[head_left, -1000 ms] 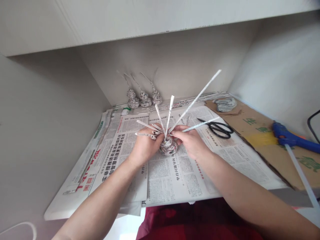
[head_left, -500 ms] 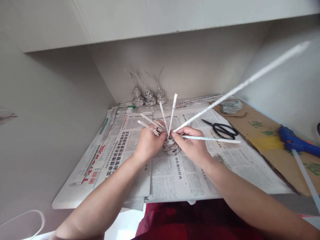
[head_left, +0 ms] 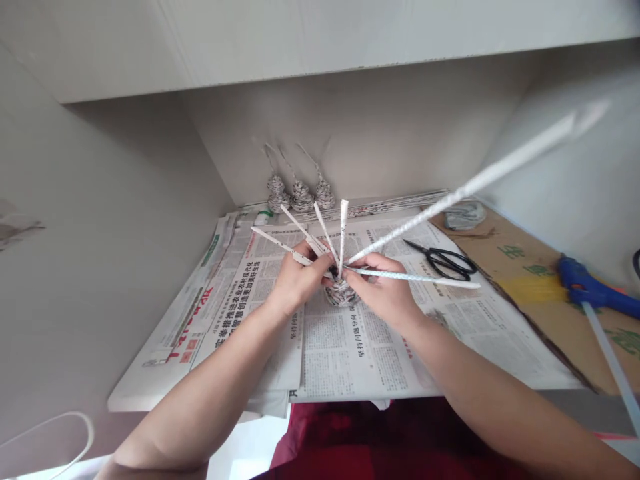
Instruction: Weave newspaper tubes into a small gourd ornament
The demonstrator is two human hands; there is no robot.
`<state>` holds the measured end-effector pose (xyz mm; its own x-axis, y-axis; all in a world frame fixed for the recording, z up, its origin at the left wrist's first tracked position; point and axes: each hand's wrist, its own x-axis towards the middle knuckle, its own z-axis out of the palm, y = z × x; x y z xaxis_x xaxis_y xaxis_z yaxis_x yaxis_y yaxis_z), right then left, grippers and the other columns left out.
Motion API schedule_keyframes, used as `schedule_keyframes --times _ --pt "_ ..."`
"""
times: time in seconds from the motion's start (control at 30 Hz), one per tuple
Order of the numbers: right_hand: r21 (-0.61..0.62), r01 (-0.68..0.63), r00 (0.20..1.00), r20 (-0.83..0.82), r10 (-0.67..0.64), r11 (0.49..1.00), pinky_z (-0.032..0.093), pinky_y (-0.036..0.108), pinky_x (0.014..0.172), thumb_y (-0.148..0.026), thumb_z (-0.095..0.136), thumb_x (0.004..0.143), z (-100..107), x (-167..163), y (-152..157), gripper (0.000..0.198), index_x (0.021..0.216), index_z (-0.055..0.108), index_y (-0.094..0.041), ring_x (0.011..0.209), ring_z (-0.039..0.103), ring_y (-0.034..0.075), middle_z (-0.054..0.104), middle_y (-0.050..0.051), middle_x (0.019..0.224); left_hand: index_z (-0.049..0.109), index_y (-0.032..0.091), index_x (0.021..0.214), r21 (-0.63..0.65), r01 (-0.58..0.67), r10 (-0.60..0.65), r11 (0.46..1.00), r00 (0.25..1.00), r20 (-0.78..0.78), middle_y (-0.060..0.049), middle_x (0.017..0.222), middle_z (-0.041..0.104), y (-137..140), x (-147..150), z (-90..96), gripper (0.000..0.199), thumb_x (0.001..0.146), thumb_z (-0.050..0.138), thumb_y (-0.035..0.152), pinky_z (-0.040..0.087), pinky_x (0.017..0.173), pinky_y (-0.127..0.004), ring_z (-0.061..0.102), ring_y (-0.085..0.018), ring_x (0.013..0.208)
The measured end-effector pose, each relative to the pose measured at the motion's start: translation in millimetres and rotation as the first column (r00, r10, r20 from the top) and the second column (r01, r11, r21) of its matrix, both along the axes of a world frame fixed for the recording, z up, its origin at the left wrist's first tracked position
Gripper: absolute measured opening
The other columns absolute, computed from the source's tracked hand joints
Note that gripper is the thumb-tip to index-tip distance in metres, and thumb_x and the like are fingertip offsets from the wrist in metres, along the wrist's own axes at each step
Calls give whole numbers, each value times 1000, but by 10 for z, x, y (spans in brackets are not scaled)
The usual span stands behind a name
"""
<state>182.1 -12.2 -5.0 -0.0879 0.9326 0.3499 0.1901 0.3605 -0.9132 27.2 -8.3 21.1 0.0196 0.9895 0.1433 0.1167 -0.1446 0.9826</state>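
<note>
A small round woven piece of rolled newspaper (head_left: 342,295) sits between my hands on the newspaper sheets, with several paper sticks fanning up from its top. My left hand (head_left: 300,275) is closed on the left side, thumb and fingers around the bases of paper sticks (head_left: 274,241). My right hand (head_left: 383,283) pinches near the top of the weave, where a long paper stick (head_left: 450,199) slants up to the right. A bluish-white paper stick (head_left: 425,277) passes out over that hand's fingers to the right. The fingertips partly hide the weave's upper rim.
Three gourd-shaped woven paper pieces (head_left: 301,197) stand at the back beside a bundle of thin paper sticks (head_left: 400,203). Black-handled scissors (head_left: 445,261) lie right of my hands. Cardboard (head_left: 520,267) at the right bears a blue glue gun (head_left: 590,283). A shelf (head_left: 320,47) overhangs.
My left hand has loosened and shifted slightly, and the sticks near it now spread wider to the left. The long stick has dipped a little; my right hand stays at the weave.
</note>
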Motion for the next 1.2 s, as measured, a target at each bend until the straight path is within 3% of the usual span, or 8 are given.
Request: schedule_keyframes --times 0.2,0.37,0.43,0.53,0.73,0.93,1.13,1.2 --pt "61 80 994 66 -84 995 48 32 62 -32 68 74 0 -3 -14 14 83 69 -21 65 61 17 69 4 76 60 15 87 36 13 -13 999 1000 1 -3 74 65 -21 25 11 18 77 64 30 54 48 -24 62 -14 59" --pt "72 115 990 72 -120 991 45 29 56 -29 64 77 -8 35 27 11 81 70 -20 59 58 15 68 3 70 61 17 106 26 315 -311 949 945 -98 -5 89 69 -16 -147 141 45 64 77 22 55 70 -30 66 -17 78" --pt "46 106 993 49 -108 993 44 28 55 -28 64 77 6 53 42 12 83 70 -19 58 58 15 68 3 70 58 19 118 -2 429 -426 903 896 -129 -8 97 69 2 -237 186 55 66 75 19 54 74 -31 66 -18 83" --pt "36 90 995 38 -92 995 43 27 53 -26 63 77 58 83 49 12 84 70 -19 57 57 14 67 2 68 56 20 124 -13 518 -513 855 842 -165 -9 101 68 35 -316 197 52 74 68 17 52 81 -35 64 -19 89" --pt "77 52 996 70 -57 996 44 26 54 -25 65 76 88 112 48 9 81 69 -18 57 57 13 68 1 70 64 13 108 91 422 -398 902 895 -202 -10 100 67 61 -247 135 33 79 66 29 49 84 -35 63 -21 92" --pt "108 32 990 131 -46 994 43 26 52 -26 64 77 71 121 49 9 78 70 -19 57 57 13 67 1 67 64 13 103 97 351 -325 931 921 -217 -9 91 69 56 -208 106 43 66 78 30 51 74 -31 63 -19 80" --pt "106 32 993 109 -44 994 46 27 56 -23 65 76 82 135 61 8 80 70 -18 61 61 14 69 2 71 65 14 102 106 361 -345 927 928 -140 -7 88 69 75 -204 55 28 80 65 31 51 69 -26 62 -15 77" --pt "100 25 994 100 -35 995 46 27 56 -23 64 77 75 134 63 8 81 70 -18 61 61 14 69 2 71 65 14 100 103 313 -295 944 941 -164 -7 87 68 56 -167 65 26 81 63 32 51 66 -25 61 -14 73"
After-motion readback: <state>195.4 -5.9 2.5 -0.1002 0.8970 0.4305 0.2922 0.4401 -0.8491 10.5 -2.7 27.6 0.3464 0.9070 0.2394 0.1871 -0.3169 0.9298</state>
